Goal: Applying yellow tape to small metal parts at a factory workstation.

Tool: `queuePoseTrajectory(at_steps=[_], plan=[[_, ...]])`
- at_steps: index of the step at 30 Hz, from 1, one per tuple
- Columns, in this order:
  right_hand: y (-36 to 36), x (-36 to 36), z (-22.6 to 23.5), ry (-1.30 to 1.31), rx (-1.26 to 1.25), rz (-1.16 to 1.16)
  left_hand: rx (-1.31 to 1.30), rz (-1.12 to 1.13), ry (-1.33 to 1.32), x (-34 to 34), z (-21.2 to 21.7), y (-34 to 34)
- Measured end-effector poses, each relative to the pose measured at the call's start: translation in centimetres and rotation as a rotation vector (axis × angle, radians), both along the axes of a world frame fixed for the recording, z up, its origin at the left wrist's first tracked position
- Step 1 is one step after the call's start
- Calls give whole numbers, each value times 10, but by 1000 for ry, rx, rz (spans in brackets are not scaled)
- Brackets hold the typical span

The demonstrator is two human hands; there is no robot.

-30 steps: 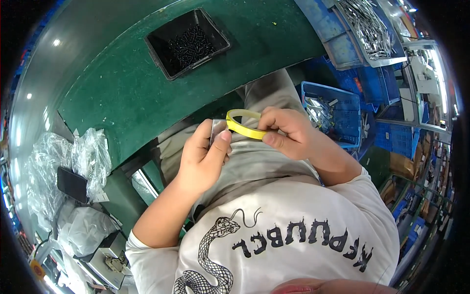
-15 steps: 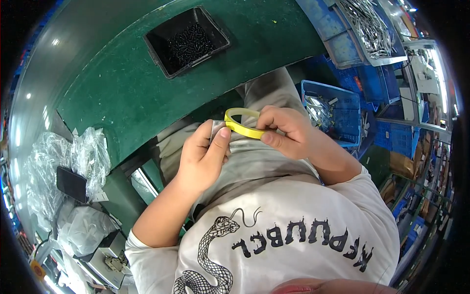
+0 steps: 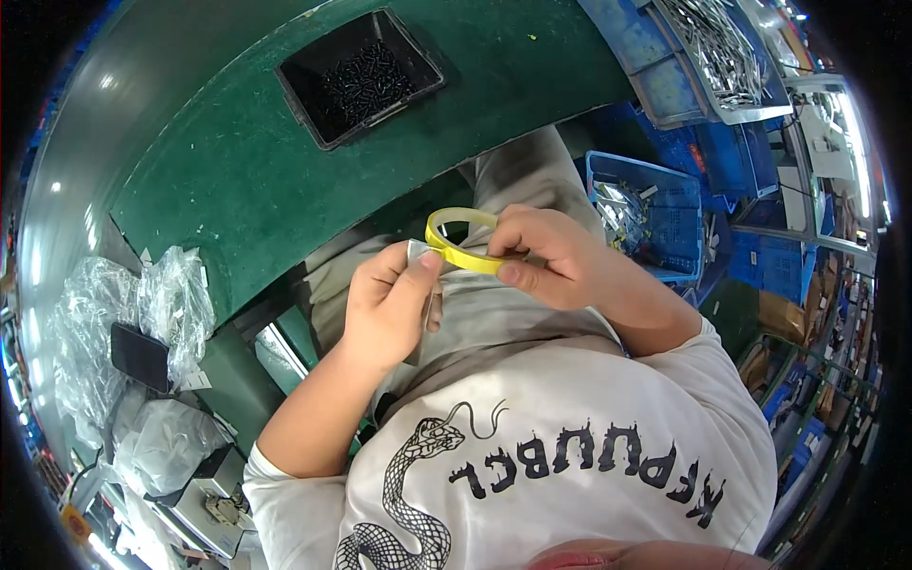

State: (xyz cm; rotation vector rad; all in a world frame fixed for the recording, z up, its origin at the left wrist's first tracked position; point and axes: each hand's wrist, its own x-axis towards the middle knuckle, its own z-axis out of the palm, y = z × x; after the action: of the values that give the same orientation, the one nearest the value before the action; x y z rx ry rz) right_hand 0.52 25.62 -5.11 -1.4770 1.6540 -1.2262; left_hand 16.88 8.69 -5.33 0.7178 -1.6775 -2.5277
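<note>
My right hand (image 3: 546,258) grips a thin yellow ring of tape (image 3: 458,239) above my lap, fingers wrapped over its near side. My left hand (image 3: 388,306) pinches the ring's left edge between thumb and fingers, together with a small pale flat piece (image 3: 418,253) and a short thin grey part (image 3: 436,309) that hangs below the thumb. Both hands meet at the ring, just in front of the green worktable's near edge (image 3: 285,275).
A black tray of small dark parts (image 3: 359,76) sits on the green table. Blue bins with metal parts stand at the upper right (image 3: 708,52) and beside my right arm (image 3: 641,214). Crumpled clear plastic bags (image 3: 142,313) and a dark phone (image 3: 139,356) lie at the left.
Both hands have stayed in place on the yellow ring; only slight finger shifts show.
</note>
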Motion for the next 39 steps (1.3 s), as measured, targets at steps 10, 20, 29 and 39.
queuePoseTrajectory(at_steps=[10,20,29,39], plan=[[-8,6,6,-78,308,-48,261,-63,7,6,-12,-3],[-2,1,17,-67,229,-137,-91,40,-59,-8,-1,-2],[4,-6,8,400,-59,-97,-133,166,-57,-13,-4,2],[4,-7,3,474,-50,-78,-176,119,20,-10,-11,-2]])
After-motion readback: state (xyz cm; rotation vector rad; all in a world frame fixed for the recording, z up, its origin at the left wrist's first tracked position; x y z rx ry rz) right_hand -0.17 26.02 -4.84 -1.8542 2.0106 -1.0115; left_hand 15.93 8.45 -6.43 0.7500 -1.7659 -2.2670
